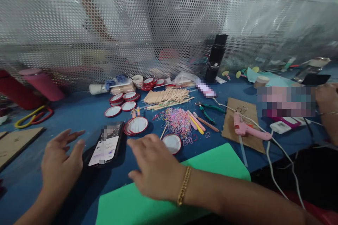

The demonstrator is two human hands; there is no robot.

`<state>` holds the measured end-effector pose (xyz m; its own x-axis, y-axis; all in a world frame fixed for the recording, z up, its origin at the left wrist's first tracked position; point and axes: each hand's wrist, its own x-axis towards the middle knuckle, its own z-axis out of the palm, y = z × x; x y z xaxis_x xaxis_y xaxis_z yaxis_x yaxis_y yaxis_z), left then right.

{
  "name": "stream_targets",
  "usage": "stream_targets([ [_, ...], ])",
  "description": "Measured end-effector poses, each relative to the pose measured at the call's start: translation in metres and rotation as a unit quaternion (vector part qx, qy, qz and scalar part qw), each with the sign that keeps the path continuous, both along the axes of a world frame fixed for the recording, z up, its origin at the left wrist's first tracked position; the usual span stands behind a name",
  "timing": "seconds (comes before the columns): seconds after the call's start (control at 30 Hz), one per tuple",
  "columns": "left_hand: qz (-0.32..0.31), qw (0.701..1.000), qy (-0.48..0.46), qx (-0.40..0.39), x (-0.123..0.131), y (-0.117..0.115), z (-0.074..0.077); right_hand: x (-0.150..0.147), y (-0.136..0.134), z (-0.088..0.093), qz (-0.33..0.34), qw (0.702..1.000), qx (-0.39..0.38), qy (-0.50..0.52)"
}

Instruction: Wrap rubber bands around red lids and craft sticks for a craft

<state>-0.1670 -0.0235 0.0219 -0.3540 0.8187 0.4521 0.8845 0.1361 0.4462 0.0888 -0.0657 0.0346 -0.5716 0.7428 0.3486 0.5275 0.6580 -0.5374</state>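
My left hand (63, 158) hovers left of a smartphone (105, 144), thumb and fingers apart, holding nothing. The phone's screen is lit and it sits at a tilt. On the phone's other side is my right hand (155, 168), with a gold chain bracelet (184, 185) on its wrist. Its thumb and fingers are spread, and nothing shows in them. Beneath the right hand and forearm lies a green sheet (219, 161). Red-rimmed white round lids are close by: a small stack (137, 125) behind the right hand and a single lid (172, 143) beside it.
Behind are wooden sticks (166, 95), small coloured rubber bands (179, 123) and green-handled pliers (207, 112). A pink glue gun (249, 130) rests on cardboard (229, 126), its white cable trailing right. A black bottle (216, 58) stands by the perforated metal screen (132, 24). Another person's hand (327, 96) is far right.
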Motion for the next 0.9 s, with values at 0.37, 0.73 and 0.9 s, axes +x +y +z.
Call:
stream_targets([
  [0.37, -0.253, 0.962, -0.011, 0.101, 0.111, -0.007, 0.007, 0.067, 0.028, -0.018, -0.105, 0.982, 0.022, -0.157],
  [0.73, -0.317, 0.888, -0.328, -0.063, 0.170, 0.014, -0.006, 0.086, 0.040, 0.000, -0.094, 0.990, 0.049, -0.091],
  [0.9, -0.303, 0.791, -0.500, -0.181, 0.172, 0.014, -0.013, 0.085, 0.053, -0.002, -0.028, 0.998, 0.049, -0.014],
])
